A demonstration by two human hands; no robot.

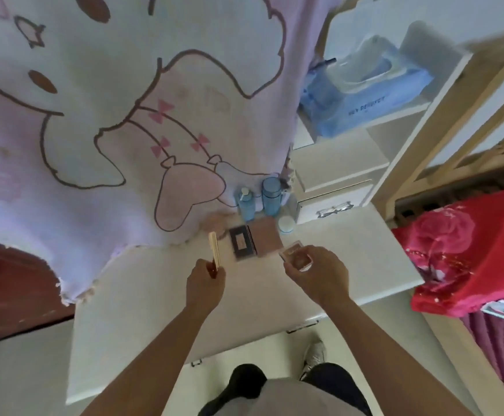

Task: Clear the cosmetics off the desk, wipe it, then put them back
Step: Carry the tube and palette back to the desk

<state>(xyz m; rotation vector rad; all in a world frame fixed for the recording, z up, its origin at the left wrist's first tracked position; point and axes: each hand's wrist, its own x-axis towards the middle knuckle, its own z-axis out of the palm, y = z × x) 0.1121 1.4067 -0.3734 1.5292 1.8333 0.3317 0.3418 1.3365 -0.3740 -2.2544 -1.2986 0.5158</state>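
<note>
I'm gripping a slim stick [213,250] in the left hand [205,285], axis 12-to-6, and pinching a square compact [297,258] in the right hand [319,276]. The open palette [255,241] is lying on the desk [154,310] at 12 o'clock, between them.

Left hand [205,285] grips a slim tan stick [213,249] by its dark red near end; the stick points away over the white desk [154,310]. Right hand [319,274] pinches a small square pink compact [297,257]; can't tell if it touches the desktop. Behind them, a dark palette [241,243] lies flat against a pink case [267,238]. Further back are a blue pump bottle [247,207], a taller blue bottle [271,196] beside it, and a white jar [286,224]. Cartoon-print cloth [124,115] drapes over the back-left corner. Blue wipes pack [364,97] sits on a shelf.
</note>
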